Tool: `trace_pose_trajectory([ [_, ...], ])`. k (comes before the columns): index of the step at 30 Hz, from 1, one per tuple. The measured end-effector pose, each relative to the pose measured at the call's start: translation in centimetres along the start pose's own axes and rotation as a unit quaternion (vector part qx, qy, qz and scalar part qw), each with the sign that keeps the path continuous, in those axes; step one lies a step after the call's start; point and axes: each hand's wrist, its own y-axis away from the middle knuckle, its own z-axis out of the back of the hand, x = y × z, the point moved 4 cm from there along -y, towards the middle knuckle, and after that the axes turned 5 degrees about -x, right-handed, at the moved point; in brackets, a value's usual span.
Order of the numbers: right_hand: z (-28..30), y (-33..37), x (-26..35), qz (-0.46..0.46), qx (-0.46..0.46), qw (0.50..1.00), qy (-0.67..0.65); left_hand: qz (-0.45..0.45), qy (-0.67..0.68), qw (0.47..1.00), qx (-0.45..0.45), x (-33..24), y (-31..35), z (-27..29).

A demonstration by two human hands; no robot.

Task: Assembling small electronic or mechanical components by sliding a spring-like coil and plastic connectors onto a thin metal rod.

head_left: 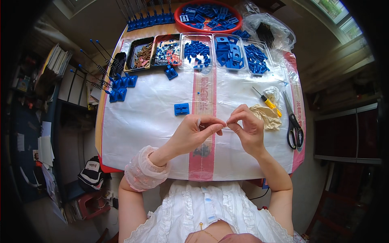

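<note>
Over the middle of the white sheet, my left hand (196, 132) and my right hand (248, 128) meet fingertip to fingertip. Both are closed in a pinch. Whatever sits between the fingertips is too small and covered to name. Just beyond my left hand, a square blue plastic block (181, 109) lies on the sheet. Farther back is another blue plastic piece (171, 72) with an upright part, close to the trays. To the right of my right hand rest a crumpled tan cloth or paper (265, 116) and a yellow-and-black screwdriver (272, 106).
Black-handled scissors (295, 128) lie at the right edge. Across the back stand trays of brown screws (142, 55), small metal parts (166, 53) and blue pieces (197, 50). Behind them sits a red basin (178, 20). Blue bases with springy rods (118, 87) stand at left.
</note>
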Motion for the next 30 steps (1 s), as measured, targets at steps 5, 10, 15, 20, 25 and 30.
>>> trace_pose_trajectory([
  [5,4.7,-1.8,1.4,-0.046,-0.023,0.99,0.133,-0.015,-0.044,0.999,-0.014,-0.4,-0.1,0.2],
  [10,9.9,-2.0,1.4,-0.097,-0.003,0.939,0.331,-0.009,-0.045,0.999,-0.01,-0.7,0.0,0.0],
  [15,9.9,-1.6,0.6,-0.049,-0.009,0.888,0.457,-0.011,-0.051,0.999,-0.014,-0.7,0.0,0.0],
  [20,10.1,-1.7,0.8,-0.137,-0.034,0.891,0.432,-0.006,-0.052,0.998,-0.021,-0.6,0.0,0.2],
  [25,10.5,-1.3,-0.2,-0.158,-0.051,0.932,0.321,-0.014,-0.066,0.998,-0.016,-0.8,0.0,0.1],
  [30,10.4,-1.7,-1.1,-0.25,0.003,0.968,-0.029,-0.01,-0.062,0.998,-0.018,-0.8,0.1,0.0],
])
